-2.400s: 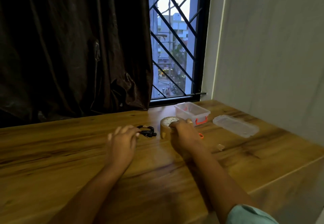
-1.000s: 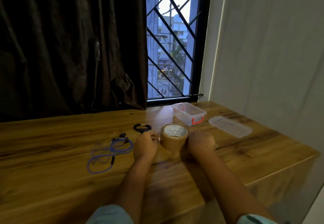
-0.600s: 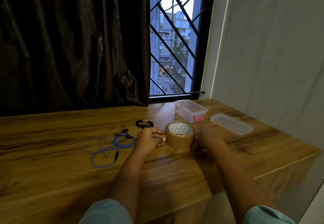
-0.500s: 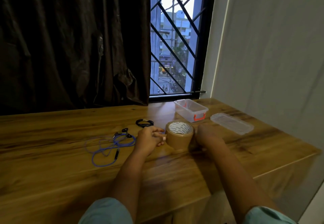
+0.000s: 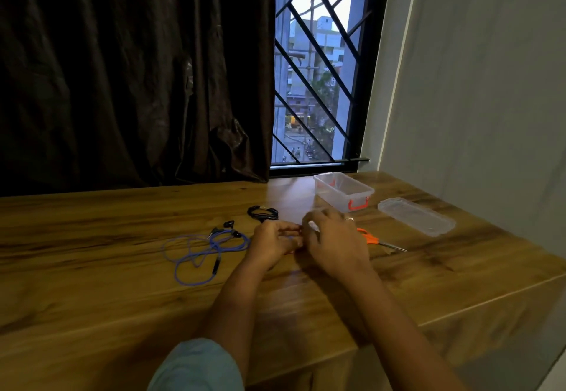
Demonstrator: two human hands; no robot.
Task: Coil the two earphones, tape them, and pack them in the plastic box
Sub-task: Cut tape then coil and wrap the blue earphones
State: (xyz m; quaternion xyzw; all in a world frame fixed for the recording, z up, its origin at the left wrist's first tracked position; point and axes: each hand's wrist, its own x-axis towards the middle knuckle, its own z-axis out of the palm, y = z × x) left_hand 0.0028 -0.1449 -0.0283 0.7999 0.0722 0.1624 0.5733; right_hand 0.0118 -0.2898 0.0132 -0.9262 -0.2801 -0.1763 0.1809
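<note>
A blue earphone point(image 5: 216, 265) lies loose and uncoiled on the wooden table point(image 5: 107, 292), left of my hands. A black earphone point(image 5: 262, 213) sits coiled just beyond my left hand. My left hand point(image 5: 272, 245) and right hand point(image 5: 335, 245) meet at the table's middle. The right hand covers the brown tape roll, of which only a pale sliver point(image 5: 313, 225) shows. The left fingers are pinched against the roll's side, seemingly on the tape's end. The clear plastic box point(image 5: 363, 192) with orange clips stands open at the back right, nothing in it.
The box's clear lid point(image 5: 416, 216) lies flat to the right of the box. Orange-handled scissors point(image 5: 369, 236) rest just right of my right hand. A dark curtain and a barred window stand behind the table; a wall closes the right side.
My right hand has moved from beside the tape roll onto it, hiding it. My left hand stays pinched at the roll's side. The scissors have come into sight.
</note>
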